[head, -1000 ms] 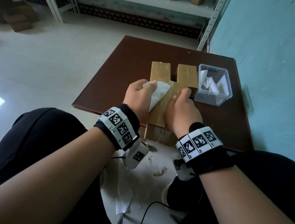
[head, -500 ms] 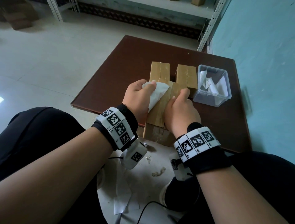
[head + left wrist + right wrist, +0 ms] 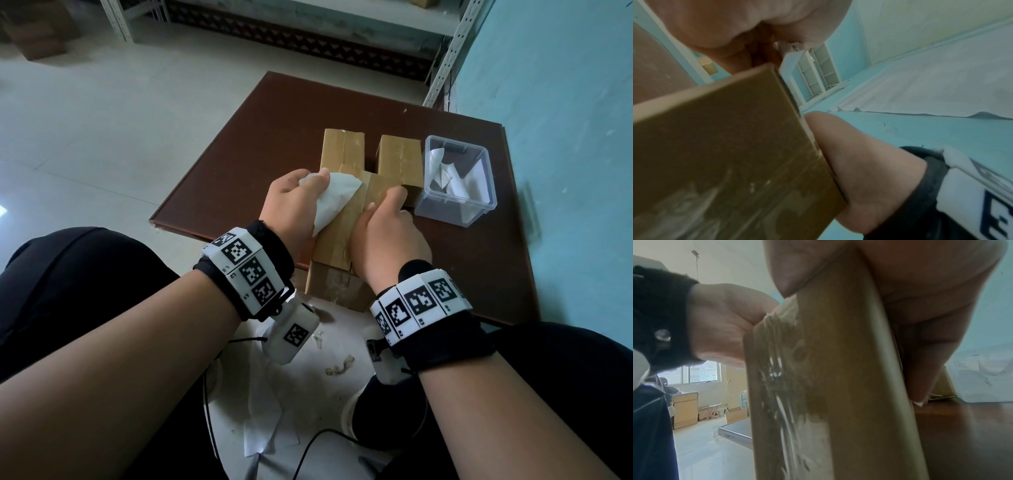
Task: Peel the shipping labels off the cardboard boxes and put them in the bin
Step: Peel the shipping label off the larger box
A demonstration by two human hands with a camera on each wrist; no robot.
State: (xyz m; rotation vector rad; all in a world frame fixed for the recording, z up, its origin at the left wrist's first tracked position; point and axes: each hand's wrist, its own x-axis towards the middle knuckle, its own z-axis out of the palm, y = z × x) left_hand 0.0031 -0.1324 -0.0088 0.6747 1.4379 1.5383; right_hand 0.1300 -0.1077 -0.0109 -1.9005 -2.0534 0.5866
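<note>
Head view: left hand (image 3: 291,202) pinches white label (image 3: 334,198), partly lifted off near box (image 3: 337,233) at surface's (image 3: 239,154) near edge — right hand (image 3: 387,236) clamps that box; bin (image 3: 457,183) beside far boxes. Wrist views: both hands grip box (image 3: 725,154) (image 3: 828,386).

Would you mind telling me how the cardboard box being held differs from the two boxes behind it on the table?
The held box is gripped by the right hand, while the two far boxes are untouched. The held box has a white label half peeled, pinched by the left hand; the far boxes show bare tops. The held box overhangs the table edge nearest the person; the far boxes rest fully on it. All are brown taped cardboard.
</note>
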